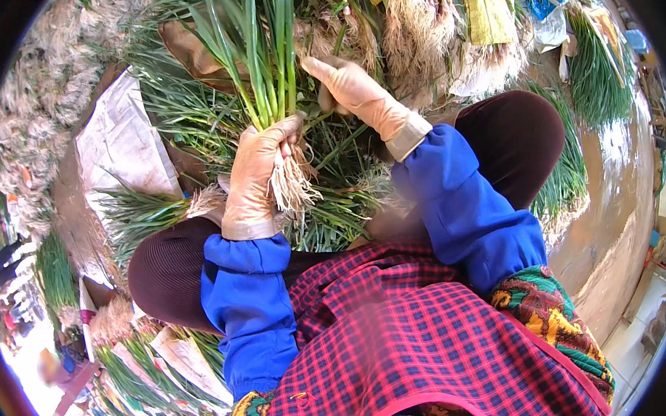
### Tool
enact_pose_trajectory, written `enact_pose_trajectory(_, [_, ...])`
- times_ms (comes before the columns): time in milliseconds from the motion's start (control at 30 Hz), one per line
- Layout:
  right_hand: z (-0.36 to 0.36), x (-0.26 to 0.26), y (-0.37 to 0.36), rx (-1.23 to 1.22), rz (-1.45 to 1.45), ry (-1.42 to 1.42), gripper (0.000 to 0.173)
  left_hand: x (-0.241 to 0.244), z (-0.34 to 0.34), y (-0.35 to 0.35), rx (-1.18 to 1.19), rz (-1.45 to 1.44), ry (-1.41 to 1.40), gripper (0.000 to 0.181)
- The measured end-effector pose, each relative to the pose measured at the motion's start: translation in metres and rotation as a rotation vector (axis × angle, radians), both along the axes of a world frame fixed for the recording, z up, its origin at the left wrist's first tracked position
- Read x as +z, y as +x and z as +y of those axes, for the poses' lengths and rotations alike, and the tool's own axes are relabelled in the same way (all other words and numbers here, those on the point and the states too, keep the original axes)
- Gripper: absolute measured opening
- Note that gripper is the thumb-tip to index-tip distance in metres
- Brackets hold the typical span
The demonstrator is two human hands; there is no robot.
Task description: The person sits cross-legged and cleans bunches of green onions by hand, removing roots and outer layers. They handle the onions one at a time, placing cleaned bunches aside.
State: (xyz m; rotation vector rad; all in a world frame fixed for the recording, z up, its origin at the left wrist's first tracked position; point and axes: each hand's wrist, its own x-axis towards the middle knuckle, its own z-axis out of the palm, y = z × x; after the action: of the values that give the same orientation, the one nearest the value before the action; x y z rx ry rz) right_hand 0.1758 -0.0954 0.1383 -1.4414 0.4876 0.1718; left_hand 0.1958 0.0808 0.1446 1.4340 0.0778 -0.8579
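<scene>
My left hand (pixel 250 170), in a tan rubber glove, grips a bunch of green allium stalks (pixel 269 92) near the base. The leaves point up and away from me, and pale stringy roots (pixel 292 182) hang below the fist. Just right of the bunch is my right hand (pixel 354 89), gloved the same way, with a finger stretched towards the stalks. Its other fingers are blurred and partly hidden, so whether it holds a leaf cannot be told. Beneath both hands lies a loose heap of green leaves and stalks (pixel 335 145).
A small rooted bunch (pixel 156 210) lies by my left knee on a whitish sheet (pixel 125 135). Rooted bunches (pixel 422 31) and a yellow woven sack (pixel 488 7) are beyond my right hand. More greens (pixel 599 71) stand far right. Root waste (pixel 51 93) is piled at the left.
</scene>
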Motion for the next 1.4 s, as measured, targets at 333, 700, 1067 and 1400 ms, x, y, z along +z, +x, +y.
enact_pose_trajectory(333, [-0.022, -0.001, 0.003, 0.273, -0.235, 0.579, 0.038, -0.011, 0.031, 0.023, 0.167, 0.085, -0.158, 0.023])
enact_pose_trajectory(700, [-0.010, -0.014, 0.004, 0.399, -0.174, 0.158, 0.036, 0.014, 0.007, 0.000, -0.014, 0.255, -0.321, 0.017])
enact_pose_trajectory(1067, [0.003, -0.016, -0.013, 0.436, -0.119, 0.064, 0.046, 0.003, 0.002, -0.003, 0.033, 0.230, -0.142, 0.025])
enact_pose_trajectory(1400, [0.038, -0.018, -0.046, -0.032, -0.292, -0.243, 0.021, 0.005, -0.004, -0.001, 0.159, 0.232, -0.195, 0.012])
